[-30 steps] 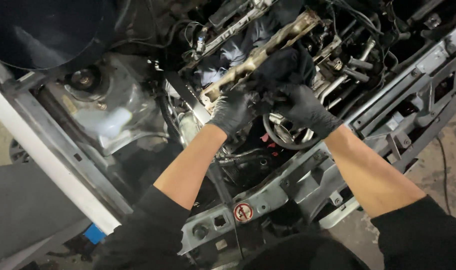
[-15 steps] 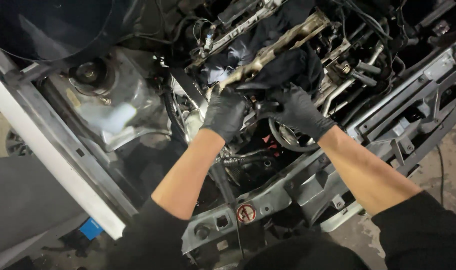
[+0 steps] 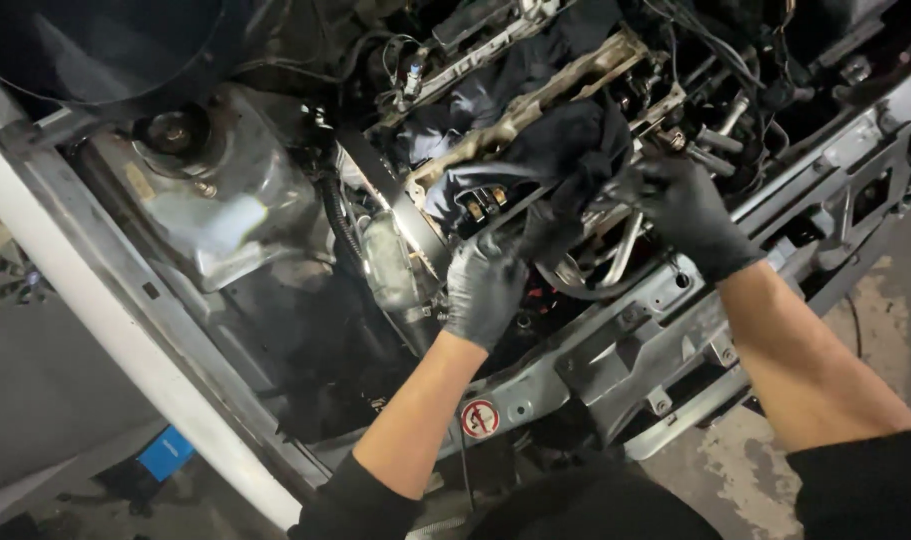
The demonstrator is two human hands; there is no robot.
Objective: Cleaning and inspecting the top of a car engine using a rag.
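Observation:
Both my hands wear black gloves and reach into an open car engine bay. My left hand (image 3: 485, 285) grips the lower edge of a dark cloth (image 3: 565, 150) draped over the bare metal engine head (image 3: 535, 105). My right hand (image 3: 685, 205) holds the cloth's right side, fingers closed on it near some metal pipes (image 3: 623, 250). A lit patch glints on a grey metal part (image 3: 390, 265) left of my left hand.
A grey front crossmember (image 3: 635, 340) with a round red-and-white sticker (image 3: 480, 418) runs below my arms. A strut tower and shiny inner wing (image 3: 210, 210) lie to the left. The white body edge (image 3: 125, 340) runs diagonally. A blue object (image 3: 165, 452) sits on the floor.
My hands have drawn apart: the right hand moved right and up along the cloth, the left stayed low on it. The view shifted slightly.

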